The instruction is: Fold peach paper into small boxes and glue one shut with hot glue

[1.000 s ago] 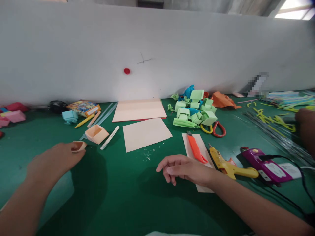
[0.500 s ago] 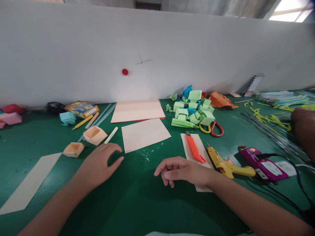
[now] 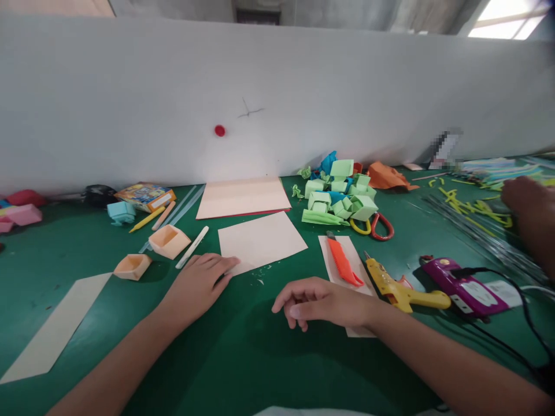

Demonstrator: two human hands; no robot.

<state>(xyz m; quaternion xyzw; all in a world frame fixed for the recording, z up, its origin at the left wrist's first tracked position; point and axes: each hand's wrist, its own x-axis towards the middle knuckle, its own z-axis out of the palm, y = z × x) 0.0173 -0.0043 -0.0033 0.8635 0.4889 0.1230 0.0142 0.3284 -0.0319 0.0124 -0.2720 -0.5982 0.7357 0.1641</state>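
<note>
My left hand lies flat on the green table, fingers stretched out, with the fingertips on the near left corner of a loose cream paper sheet. It holds nothing. My right hand hovers low over the table with loosely curled fingers, empty, just left of a cream paper strip. On that strip lies an orange utility knife. Two small folded peach paper boxes sit to the left of my left hand.
A yellow glue gun and a purple device with a black cable lie at right. A pile of green folded paper, scissors and a second cream sheet sit behind. Another person's hand is at far right. A long cream strip lies at near left.
My left hand left the small peach box on the table and moved right to the corner of the cream sheet. My right hand has stayed where it was.
</note>
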